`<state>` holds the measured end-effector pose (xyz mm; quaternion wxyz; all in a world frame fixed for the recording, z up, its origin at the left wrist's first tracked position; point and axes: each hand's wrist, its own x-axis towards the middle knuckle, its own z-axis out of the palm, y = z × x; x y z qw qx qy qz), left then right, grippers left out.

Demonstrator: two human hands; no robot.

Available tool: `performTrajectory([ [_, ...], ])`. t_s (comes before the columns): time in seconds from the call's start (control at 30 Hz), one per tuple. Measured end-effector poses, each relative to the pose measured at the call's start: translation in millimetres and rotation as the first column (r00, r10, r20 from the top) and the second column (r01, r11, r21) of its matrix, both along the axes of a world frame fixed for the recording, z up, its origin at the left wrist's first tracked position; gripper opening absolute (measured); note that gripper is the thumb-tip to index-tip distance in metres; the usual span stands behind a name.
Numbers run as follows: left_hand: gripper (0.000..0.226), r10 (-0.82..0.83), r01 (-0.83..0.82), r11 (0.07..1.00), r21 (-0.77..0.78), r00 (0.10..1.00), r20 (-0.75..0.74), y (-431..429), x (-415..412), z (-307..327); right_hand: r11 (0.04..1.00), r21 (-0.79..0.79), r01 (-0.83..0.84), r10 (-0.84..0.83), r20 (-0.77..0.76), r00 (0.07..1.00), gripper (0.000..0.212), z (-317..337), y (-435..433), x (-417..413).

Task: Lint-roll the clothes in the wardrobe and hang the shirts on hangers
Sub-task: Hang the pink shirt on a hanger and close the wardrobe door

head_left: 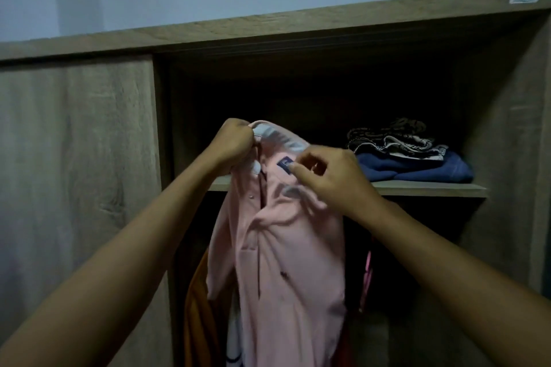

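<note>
Pink polo shirt held before open wardrobe, left hand fisted on collar, right hand apparently pinching neck label, 2 folded garments on shelf.

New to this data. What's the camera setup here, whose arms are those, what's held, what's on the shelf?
There is no robot. One wide-angle camera sits on a person's head, looking forward and down, so the two bare arms reaching in from the bottom are the wearer's own. Both hands hold up a pink polo shirt by its collar in front of an open wooden wardrobe. The left hand is closed on the collar's left side; the right hand pinches it near the dark neck label. On the shelf lies a folded blue garment with patterned dark fabric on top. More clothes hang below. No hanger is clearly visible.
</note>
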<state>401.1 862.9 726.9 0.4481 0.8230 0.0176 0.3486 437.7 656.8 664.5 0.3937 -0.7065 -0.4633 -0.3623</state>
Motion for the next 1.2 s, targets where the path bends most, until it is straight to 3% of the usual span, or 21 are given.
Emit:
performTrajectory([
  [0.13,0.029,-0.075,0.073,0.995,0.073,0.997,0.027,-27.1,-21.6,-5.4,0.972,-0.046,0.23,-0.235,-0.144,0.961,0.047,2.4,15.4,5.8],
  [0.23,0.013,-0.071,0.063,0.986,0.156,0.996,0.047,-31.0,-35.9,-8.3,0.95,-0.079,0.301,-0.311,-0.187,0.932,0.061,1.8,17.0,10.5],
  [0.33,0.016,-0.037,0.021,0.989,0.149,0.994,0.103,-20.3,-47.2,-11.8,0.947,-0.246,0.204,-0.274,-0.296,0.915,0.042,0.2,15.6,5.3],
  [0.4,0.025,-0.001,-0.02,0.99,0.139,0.988,0.152,-9.1,-56.7,-13.5,0.941,-0.304,0.15,-0.241,-0.29,0.926,0.027,-9.1,17.6,-1.4],
  [0.5,0.029,0.026,-0.06,0.983,0.174,0.981,0.191,5.4,-72.9,-18.8,0.953,-0.247,0.174,-0.232,-0.231,0.945,0.018,-28.9,24.2,-8.4],
  [0.6,0.019,0.061,-0.112,0.968,0.225,0.973,0.22,14.8,-84.9,-25.5,0.972,-0.174,0.157,-0.201,-0.278,0.939,0.013,-42.5,35.0,-11.0],
  [0.7,0.015,0.102,-0.189,0.936,0.296,0.953,0.286,24.8,-98.7,-27.8,0.983,-0.065,0.171,-0.182,-0.261,0.948,0.021,-42.9,46.0,-14.0],
  [0.8,0.029,0.128,-0.248,0.899,0.36,0.936,0.327,39.2,-114.2,-28.0,0.989,0.014,0.15,-0.141,-0.266,0.954,0.028,-34.8,56.7,-26.7],
  [0.93,0.027,0.252,-0.363,0.842,0.399,0.919,0.304,63.6,-127.6,-35.5,1.0,0.006,-0.005,0.006,-0.203,0.979,0.031,-22.9,60.0,-54.8],
  [1.03,0.022,0.346,-0.412,0.818,0.401,0.91,0.229,87.6,-128.3,-45.4,0.972,-0.219,-0.086,0.064,-0.107,0.992,0.019,-15.3,51.0,-68.6],
  [1.1,0.019,0.34,-0.354,0.811,0.466,0.933,0.119,96.8,-126.0,-54.3,0.941,-0.338,0.0,0.001,0.001,1.0,0.024,-12.9,48.4,-71.3],
  [1.2,0.034,0.198,-0.092,0.81,0.579,0.973,-0.123,94.8,-123.8,-72.9,0.942,-0.303,0.146,-0.129,0.077,0.989,0.015,-14.5,49.2,-77.3],
])
